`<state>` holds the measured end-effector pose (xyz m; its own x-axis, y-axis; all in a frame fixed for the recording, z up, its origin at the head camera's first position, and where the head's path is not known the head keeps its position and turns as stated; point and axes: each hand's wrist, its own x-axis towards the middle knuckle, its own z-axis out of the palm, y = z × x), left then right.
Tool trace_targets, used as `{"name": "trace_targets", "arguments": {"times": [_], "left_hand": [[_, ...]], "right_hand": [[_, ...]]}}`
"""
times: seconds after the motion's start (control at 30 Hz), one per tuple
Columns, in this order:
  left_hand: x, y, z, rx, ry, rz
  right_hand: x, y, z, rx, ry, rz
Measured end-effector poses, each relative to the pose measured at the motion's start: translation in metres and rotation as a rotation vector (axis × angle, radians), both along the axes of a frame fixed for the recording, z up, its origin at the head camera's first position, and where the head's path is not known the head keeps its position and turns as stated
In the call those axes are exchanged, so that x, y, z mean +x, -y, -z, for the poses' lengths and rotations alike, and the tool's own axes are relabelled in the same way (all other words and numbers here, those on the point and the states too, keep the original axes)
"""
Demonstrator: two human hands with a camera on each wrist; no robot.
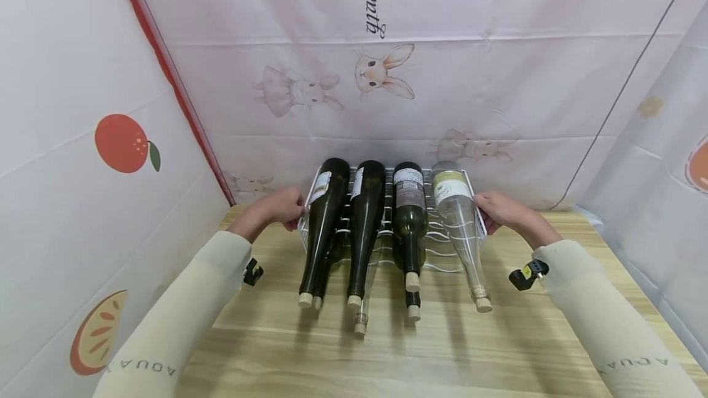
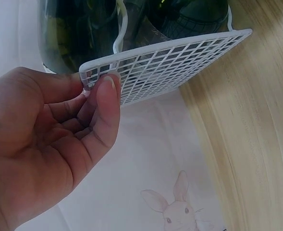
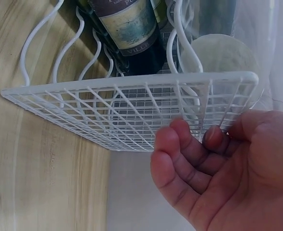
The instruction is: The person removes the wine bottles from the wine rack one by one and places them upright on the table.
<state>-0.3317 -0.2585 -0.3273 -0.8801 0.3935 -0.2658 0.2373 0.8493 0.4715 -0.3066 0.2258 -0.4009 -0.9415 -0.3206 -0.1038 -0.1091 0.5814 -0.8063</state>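
Observation:
A white wire wine rack (image 1: 440,269) stands on the wooden table with corked bottles lying in two tiers, necks toward me. On the upper tier are dark green bottles (image 1: 367,214) and, at the right end, a clear bottle (image 1: 463,220) with a white and gold label. My left hand (image 1: 284,206) pinches the rack's left side panel near its upper back corner; in the left wrist view the thumb and a finger meet at the mesh edge (image 2: 165,47). My right hand (image 1: 498,210) holds the opposite panel (image 3: 131,81) near its upper corner, fingers curled against the mesh.
Wood-grain table (image 1: 420,361) extends in front of the rack, and the cork stoppers (image 1: 359,328) stick out over it. Close behind the rack hangs a pink sheet (image 1: 310,78) with rabbit prints. White printed sheets (image 1: 72,201) border both sides.

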Motion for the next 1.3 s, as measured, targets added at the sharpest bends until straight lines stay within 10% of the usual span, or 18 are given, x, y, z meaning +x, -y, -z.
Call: {"name": "trace_targets", "arguments": {"times": [1.3], "left_hand": [[0.011,0.003,0.007,-0.003,-0.098,-0.008]], "right_hand": [[0.023,0.006,-0.008,0.046,-0.037,0.018]]}}
